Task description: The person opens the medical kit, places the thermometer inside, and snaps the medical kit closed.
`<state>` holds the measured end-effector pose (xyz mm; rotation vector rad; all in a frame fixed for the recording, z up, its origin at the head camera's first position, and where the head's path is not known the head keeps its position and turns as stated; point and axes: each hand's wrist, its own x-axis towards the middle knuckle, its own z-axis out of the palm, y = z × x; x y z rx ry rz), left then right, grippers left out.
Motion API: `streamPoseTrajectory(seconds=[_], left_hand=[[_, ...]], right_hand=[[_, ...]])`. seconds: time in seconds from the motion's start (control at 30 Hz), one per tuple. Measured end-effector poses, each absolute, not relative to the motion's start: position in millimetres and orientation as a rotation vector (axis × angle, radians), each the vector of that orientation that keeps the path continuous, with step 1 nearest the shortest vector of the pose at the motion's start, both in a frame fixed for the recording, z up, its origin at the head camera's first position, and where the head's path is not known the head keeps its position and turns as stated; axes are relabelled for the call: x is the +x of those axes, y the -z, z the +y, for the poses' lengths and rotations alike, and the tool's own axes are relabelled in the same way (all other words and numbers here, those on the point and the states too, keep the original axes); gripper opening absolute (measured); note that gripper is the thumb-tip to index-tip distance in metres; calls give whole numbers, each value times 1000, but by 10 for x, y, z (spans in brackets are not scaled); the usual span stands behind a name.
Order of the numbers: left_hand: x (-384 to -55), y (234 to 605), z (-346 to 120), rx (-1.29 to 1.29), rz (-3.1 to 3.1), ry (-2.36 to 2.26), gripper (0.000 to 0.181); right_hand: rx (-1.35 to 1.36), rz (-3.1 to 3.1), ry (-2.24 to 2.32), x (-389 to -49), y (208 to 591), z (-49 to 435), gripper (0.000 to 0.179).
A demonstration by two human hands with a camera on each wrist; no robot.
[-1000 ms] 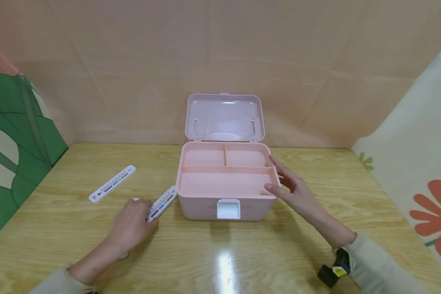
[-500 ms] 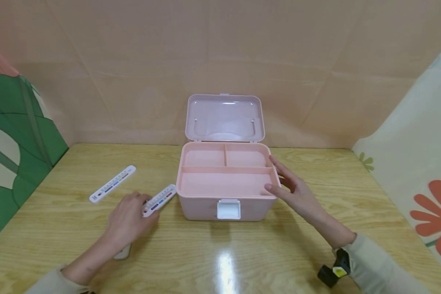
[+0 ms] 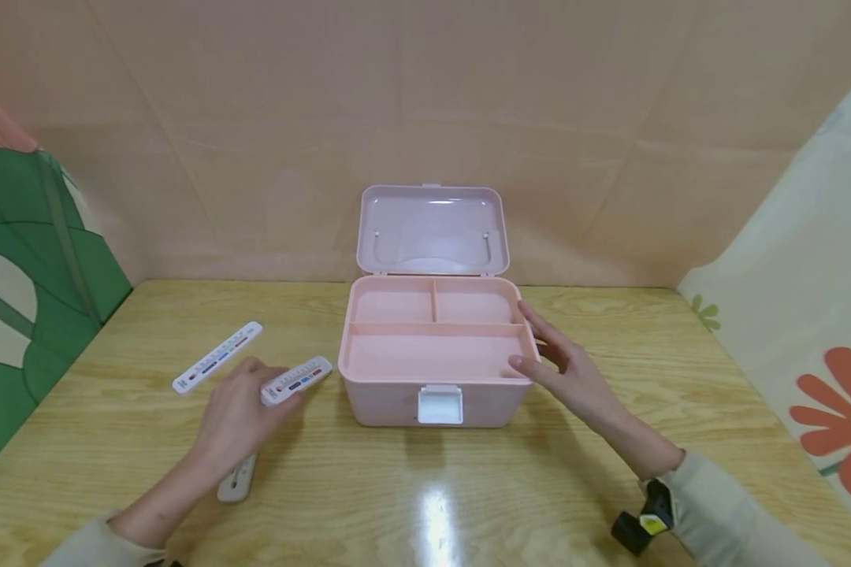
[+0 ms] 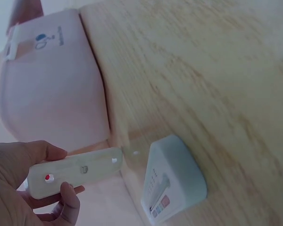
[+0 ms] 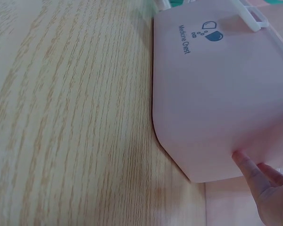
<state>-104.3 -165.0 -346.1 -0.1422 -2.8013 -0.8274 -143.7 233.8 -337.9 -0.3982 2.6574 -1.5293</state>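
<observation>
My left hand (image 3: 235, 413) pinches a white thermometer (image 3: 296, 381) between thumb and fingers, raised off the table and left of the pink medicine chest (image 3: 383, 405). Its scale faces up in the head view; the left wrist view shows the thermometer's plain back (image 4: 96, 165) with holes. Another thermometer (image 3: 236, 482) lies under that forearm, partly hidden. A third white thermometer (image 3: 217, 357) rests farther left. With extended fingers, my right hand (image 3: 574, 382) touches the chest's right side and rim. One fingertip (image 5: 239, 156) meets the side wall in the right wrist view.
The chest's lid (image 3: 432, 228) stands raised at the back. Its top tray (image 3: 436, 350) has three compartments, and a white latch (image 3: 440, 405) hangs in front. A pink cloth (image 3: 269, 157) backs the wooden table (image 3: 369, 496).
My left hand has drawn slightly left with its thermometer, which has tilted flatter and come away from the chest's corner. More of the thermometer under the forearm shows. My right hand stays put.
</observation>
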Motion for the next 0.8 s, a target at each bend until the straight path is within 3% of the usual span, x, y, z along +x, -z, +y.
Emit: streamPoseTrajectory(seconds=[0.8], left_hand=[[-1069, 3127, -1813, -144, -2630, 868, 42]], right_hand=[[-389, 2669, 1512, -1436, 3368, 2337, 67]])
